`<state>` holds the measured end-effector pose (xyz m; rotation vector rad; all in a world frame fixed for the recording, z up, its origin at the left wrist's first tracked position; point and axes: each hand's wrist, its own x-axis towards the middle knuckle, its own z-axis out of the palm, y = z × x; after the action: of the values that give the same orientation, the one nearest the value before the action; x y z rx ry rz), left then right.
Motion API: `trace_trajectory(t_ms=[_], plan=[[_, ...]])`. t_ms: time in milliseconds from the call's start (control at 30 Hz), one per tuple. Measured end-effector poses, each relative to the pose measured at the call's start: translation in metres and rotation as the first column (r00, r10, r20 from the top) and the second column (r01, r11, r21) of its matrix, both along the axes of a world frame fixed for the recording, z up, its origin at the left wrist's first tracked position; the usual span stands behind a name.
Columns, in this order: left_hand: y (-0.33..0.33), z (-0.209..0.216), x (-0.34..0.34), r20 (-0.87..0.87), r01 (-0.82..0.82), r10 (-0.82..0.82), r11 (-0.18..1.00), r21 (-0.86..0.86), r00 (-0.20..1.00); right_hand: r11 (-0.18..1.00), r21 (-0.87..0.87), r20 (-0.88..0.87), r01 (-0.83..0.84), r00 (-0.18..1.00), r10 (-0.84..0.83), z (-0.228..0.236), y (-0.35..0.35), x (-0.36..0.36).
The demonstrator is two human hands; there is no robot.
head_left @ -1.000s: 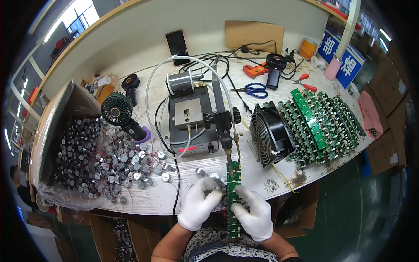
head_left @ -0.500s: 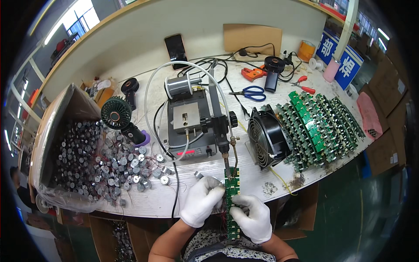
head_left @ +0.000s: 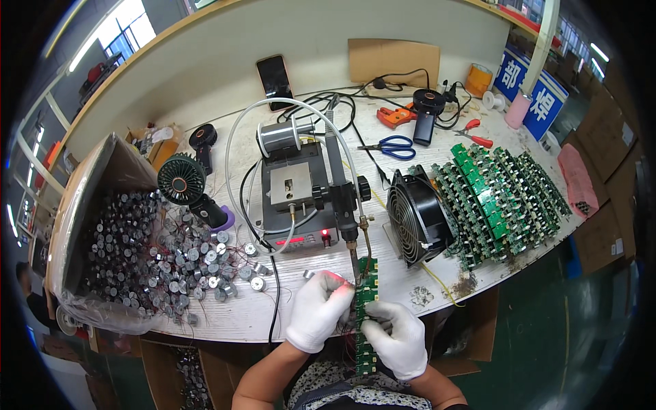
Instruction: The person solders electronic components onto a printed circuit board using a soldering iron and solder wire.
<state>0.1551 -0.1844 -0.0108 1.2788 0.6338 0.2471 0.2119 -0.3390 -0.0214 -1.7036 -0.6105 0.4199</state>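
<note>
A long green circuit board strip [head_left: 367, 294] stands lengthwise in front of me, its far end under the soldering iron [head_left: 352, 239]. My right hand [head_left: 396, 338], in a white glove, grips the strip's right edge between thumb and fingers. My left hand [head_left: 320, 311], also gloved, is closed in a pinch at the strip's left edge, close to the iron's tip; what the fingertips hold is hidden. Red light falls on its index finger. Just beyond that hand lies a small silver motor [head_left: 309, 274]. Thin red wires hang beside the strip below the left hand.
The soldering station [head_left: 301, 232] carries a solder spool [head_left: 283, 137]. Many small motors [head_left: 198, 266] spill from a lined box [head_left: 72, 225] at left. A black fan [head_left: 417, 219] and stacked circuit boards [head_left: 492, 205] stand at right. Blue scissors [head_left: 393, 146] lie behind.
The strip has shifted slightly away from me and right under the iron. A red lamp on the station has lit, and red light now shows on my left glove.
</note>
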Motion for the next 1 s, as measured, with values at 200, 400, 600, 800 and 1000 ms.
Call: trace_trajectory(t_ms=[200, 400, 600, 800, 1000], plan=[[0.0, -0.004, 0.001, -0.008, 0.018, -0.018, 0.994, 0.111, 1.0, 1.0, 0.025, 0.006, 0.003, 1.0, -0.003, -0.002, -0.001, 0.001], [-0.005, -0.004, 0.001, 0.058, -0.045, 0.041, 0.997, 0.066, 0.997, 1.0, 0.016, 0.078, -0.001, 0.997, 0.0, -0.002, -0.002, 0.001], [-0.006, -0.007, 0.0, 0.05, -0.05, 0.045, 0.993, 0.109, 0.998, 1.0, 0.008, 0.039, 0.005, 0.999, -0.006, -0.001, -0.002, 0.0], [0.0, -0.013, -0.003, 0.003, -0.003, 0.002, 0.992, 0.13, 1.0, 1.0, -0.008, 0.035, -0.012, 0.999, 0.012, -0.004, -0.004, 0.0], [0.004, -0.009, -0.003, -0.026, 0.032, -0.027, 0.972, 0.233, 0.999, 1.0, -0.01, 0.026, -0.02, 0.999, 0.02, -0.003, -0.005, 0.001]])
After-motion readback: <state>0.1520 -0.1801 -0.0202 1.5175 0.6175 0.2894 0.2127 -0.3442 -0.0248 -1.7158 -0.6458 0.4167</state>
